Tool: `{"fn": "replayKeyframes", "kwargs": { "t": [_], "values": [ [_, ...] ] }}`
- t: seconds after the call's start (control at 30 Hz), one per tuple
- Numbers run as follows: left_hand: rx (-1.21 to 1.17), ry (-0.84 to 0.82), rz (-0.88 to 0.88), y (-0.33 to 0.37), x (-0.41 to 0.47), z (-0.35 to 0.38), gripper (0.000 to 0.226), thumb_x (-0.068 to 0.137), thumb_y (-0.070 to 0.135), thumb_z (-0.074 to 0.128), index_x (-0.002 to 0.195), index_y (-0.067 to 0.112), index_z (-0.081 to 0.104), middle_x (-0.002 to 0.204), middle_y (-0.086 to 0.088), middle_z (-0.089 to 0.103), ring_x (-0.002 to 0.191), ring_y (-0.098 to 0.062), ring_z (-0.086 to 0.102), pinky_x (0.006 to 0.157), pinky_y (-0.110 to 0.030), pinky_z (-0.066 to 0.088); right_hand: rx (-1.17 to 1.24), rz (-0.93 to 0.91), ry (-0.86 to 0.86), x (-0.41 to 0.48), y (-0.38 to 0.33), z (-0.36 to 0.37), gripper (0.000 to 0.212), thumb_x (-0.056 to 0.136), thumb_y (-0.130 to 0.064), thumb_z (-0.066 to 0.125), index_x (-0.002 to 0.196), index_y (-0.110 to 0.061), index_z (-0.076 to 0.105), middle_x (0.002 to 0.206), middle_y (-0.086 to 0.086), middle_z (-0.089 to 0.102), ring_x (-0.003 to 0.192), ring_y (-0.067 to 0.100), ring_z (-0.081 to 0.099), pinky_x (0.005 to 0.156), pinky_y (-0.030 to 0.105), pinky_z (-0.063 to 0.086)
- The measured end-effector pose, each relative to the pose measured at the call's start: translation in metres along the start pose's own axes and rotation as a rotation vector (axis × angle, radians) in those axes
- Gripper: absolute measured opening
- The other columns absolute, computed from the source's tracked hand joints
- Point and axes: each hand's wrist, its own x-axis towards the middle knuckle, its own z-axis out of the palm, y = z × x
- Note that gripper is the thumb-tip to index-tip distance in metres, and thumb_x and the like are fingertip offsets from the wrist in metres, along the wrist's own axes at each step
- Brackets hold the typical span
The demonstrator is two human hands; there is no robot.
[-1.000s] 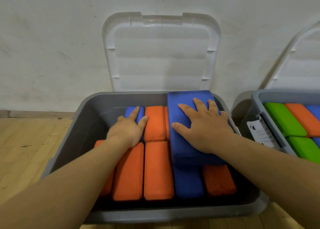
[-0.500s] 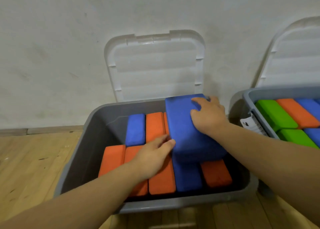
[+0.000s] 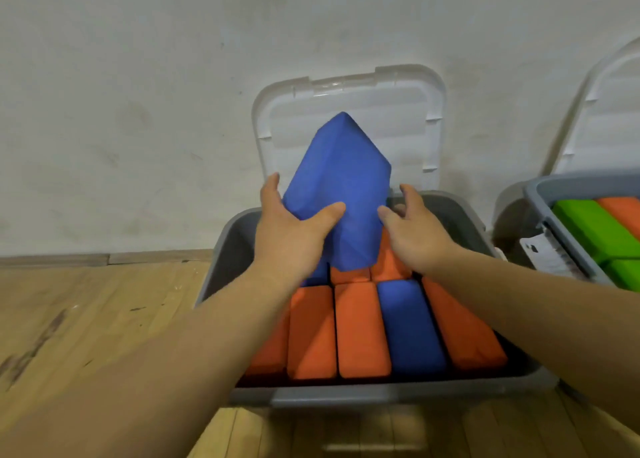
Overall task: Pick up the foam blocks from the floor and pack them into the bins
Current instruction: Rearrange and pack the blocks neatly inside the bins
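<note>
Filling the grey bin (image 3: 381, 393) under both forearms looks well along: packed blocks (image 3: 360, 329), orange and blue, lie side by side below the wrists, so the step in hand is, I judge, seating one more on top. Beyond the fingertips a white lid (image 3: 408, 118) leans on the wall. The blue foam block (image 3: 341, 180) stands tilted on end between the hands, one corner high, its low end just above the far row. The left hand (image 3: 294, 229) grips its lower left edge, thumb flat on the near face, fingers round the side. The right hand (image 3: 414, 236) sets its thumb against the right edge, but whether its fingers curl behind cannot be told. Turning the block flat and lowering it evenly, with light pressure since foam gives, should seat it squarely. Right of the right hand, a white tag (image 3: 543, 253) on the second bin (image 3: 571, 180) bears dark marks too small to read.
</note>
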Motion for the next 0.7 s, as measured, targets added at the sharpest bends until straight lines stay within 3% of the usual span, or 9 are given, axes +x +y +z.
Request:
{"fn": "replayKeyframes", "kwargs": {
  "t": [0.07,0.13,0.17,0.27,0.4,0.57,0.7],
  "values": [
    [0.028,0.098,0.028,0.005,0.018,-0.02,0.108,0.078,0.041,0.085,0.16,0.031,0.014,0.141,0.008,0.051,0.119,-0.01,0.055,0.092,-0.023,0.044,-0.213,-0.095,-0.088,-0.012,0.009,0.011,0.077,0.096,-0.058,0.052,0.16,-0.034,0.018,0.139,-0.008,0.049,0.128,0.016,0.049,0.105,0.03,0.037],
    [0.065,0.161,0.073,0.006,0.031,-0.038,0.109,0.079,0.043,0.084,0.161,0.031,0.012,0.147,0.007,0.048,0.126,-0.012,0.053,0.093,-0.023,0.042,-0.5,-0.172,-0.211,-0.02,0.031,0.031,0.097,0.078,-0.084,0.034,0.161,-0.041,0.007,0.166,0.002,0.024,0.152,0.022,0.024,0.123,0.039,0.019],
    [0.09,0.178,0.092,0.004,0.033,-0.045,0.108,0.08,0.042,0.083,0.161,0.032,0.012,0.148,0.008,0.047,0.129,-0.012,0.051,0.093,-0.022,0.04,-0.64,-0.175,-0.272,-0.022,0.043,0.04,0.103,0.068,-0.091,0.022,0.16,-0.046,0.002,0.17,0.006,0.012,0.156,0.027,0.012,0.125,0.046,0.012],
    [0.154,0.191,0.128,-0.009,0.034,-0.055,0.095,0.084,0.043,0.078,0.158,0.038,0.019,0.143,0.013,0.049,0.128,-0.012,0.052,0.096,-0.023,0.041,-0.879,-0.169,-0.369,-0.025,0.061,0.058,0.097,0.068,-0.094,0.01,0.155,-0.055,-0.004,0.171,0.006,-0.006,0.156,0.033,-0.008,0.123,0.059,-0.001],
    [0.297,0.203,0.222,-0.022,0.037,-0.067,0.07,0.089,0.053,0.065,0.149,0.043,0.032,0.135,0.005,0.051,0.123,-0.022,0.053,0.104,-0.046,0.047,-0.91,-0.185,-0.361,-0.022,0.061,0.061,0.089,0.074,-0.093,0.013,0.154,-0.057,-0.007,0.17,0.003,-0.011,0.155,0.031,-0.015,0.121,0.062,-0.005],
    [0.521,0.131,0.195,-0.022,0.045,-0.086,0.067,0.098,0.057,0.051,0.156,0.05,0.018,0.132,-0.003,0.042,0.097,-0.023,0.055,0.081,-0.035,0.044,-0.961,-0.185,-0.355,-0.022,0.063,0.061,0.086,0.08,-0.092,0.015,0.154,-0.057,-0.009,0.17,0.002,-0.012,0.155,0.031,-0.015,0.121,0.062,-0.003],
    [0.658,0.005,0.124,-0.03,0.043,-0.084,0.07,0.099,0.064,0.042,0.158,0.052,0.006,0.13,-0.007,0.042,0.096,-0.03,0.058,0.077,-0.036,0.042,-0.97,-0.177,-0.356,-0.021,0.06,0.064,0.085,0.081,-0.091,0.017,0.154,-0.057,-0.009,0.17,0.002,-0.012,0.155,0.03,-0.015,0.121,0.063,-0.003]
  ]
}}
